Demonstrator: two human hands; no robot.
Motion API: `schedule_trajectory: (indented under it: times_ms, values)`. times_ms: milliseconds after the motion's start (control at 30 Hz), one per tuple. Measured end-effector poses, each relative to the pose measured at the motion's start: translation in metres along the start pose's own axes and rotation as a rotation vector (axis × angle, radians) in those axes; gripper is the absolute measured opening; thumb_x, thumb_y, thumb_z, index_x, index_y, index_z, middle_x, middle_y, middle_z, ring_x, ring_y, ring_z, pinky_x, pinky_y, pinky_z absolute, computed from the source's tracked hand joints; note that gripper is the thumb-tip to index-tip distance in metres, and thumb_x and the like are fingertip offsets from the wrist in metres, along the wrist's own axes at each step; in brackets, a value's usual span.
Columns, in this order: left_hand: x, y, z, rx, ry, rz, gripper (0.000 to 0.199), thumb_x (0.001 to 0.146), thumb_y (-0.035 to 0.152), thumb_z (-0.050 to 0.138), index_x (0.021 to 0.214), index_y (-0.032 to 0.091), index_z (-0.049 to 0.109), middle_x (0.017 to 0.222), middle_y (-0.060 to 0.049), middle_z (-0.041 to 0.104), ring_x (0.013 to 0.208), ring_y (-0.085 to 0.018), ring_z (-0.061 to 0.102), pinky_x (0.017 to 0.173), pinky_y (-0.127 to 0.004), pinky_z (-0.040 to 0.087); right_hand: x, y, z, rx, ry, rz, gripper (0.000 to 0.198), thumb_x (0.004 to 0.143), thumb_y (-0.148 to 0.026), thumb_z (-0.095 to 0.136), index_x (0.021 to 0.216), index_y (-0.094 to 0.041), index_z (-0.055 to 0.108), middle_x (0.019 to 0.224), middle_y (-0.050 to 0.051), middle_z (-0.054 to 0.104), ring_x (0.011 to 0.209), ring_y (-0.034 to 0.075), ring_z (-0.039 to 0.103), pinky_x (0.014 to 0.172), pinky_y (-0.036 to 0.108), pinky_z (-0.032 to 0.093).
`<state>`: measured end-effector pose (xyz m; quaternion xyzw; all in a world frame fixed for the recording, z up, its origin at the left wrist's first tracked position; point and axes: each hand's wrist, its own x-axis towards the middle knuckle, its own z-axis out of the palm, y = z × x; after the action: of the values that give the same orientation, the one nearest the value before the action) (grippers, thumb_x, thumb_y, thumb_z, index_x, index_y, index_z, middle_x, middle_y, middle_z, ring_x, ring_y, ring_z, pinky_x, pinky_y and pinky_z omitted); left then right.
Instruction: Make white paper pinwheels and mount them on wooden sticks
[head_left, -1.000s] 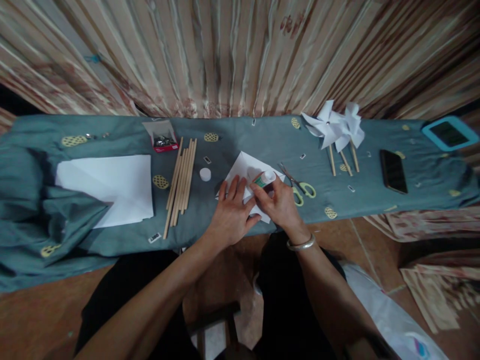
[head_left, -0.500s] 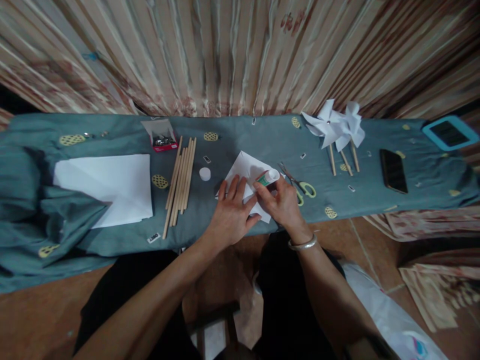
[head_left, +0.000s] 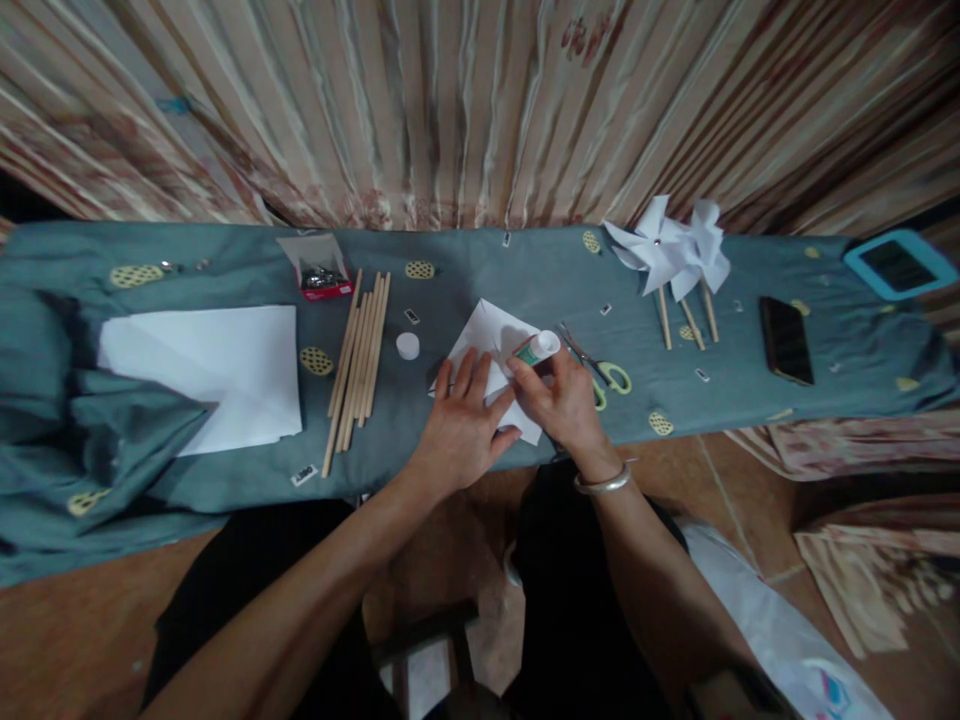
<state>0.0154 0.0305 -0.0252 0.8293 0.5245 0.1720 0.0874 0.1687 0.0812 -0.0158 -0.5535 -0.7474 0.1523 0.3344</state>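
Observation:
A square sheet of white paper [head_left: 491, 322] lies cornerwise on the green cloth in front of me, partly covered by both hands. Flat on its left part rests my left hand [head_left: 463, 425], fingers spread. My right hand [head_left: 561, 405] is closed around a glue stick [head_left: 538, 347] with a white and green barrel, held tilted low over the paper; its tip is hidden by my fingers. A round white cap [head_left: 407, 346] sits left of the paper. Just right of my right hand lie scissors [head_left: 613, 377] with light green handles, partly hidden by it.
To the left are several wooden sticks [head_left: 358, 355], a red box of metal pins [head_left: 324, 278] and a stack of white paper [head_left: 225, 375]. White paper pinwheels [head_left: 660, 250] on sticks, a black phone [head_left: 785, 340] and a blue-framed tablet [head_left: 900, 264] lie to the right.
Both hands stay almost in place, the glue stick still in the right one over the paper. The view has shifted very slightly.

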Motion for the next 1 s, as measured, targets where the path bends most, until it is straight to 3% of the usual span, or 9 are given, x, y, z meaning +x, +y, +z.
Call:
schedule_trajectory:
  times_ms: [1000]
  values:
    - [-0.0006,-0.0008,0.0020,-0.014,0.000,0.012,0.054,0.084,0.043,0.062,0.132,0.020,0.054,0.151,-0.021,0.036,0.142,-0.041,0.027,0.112,-0.063,0.022,0.0085,-0.0021,0.0060,-0.003,-0.001,0.021,0.026,0.088,-0.046,0.057,0.089,-0.021,0.057,0.065,-0.002,0.059,0.056,0.015,0.055,0.055,0.028,0.041]
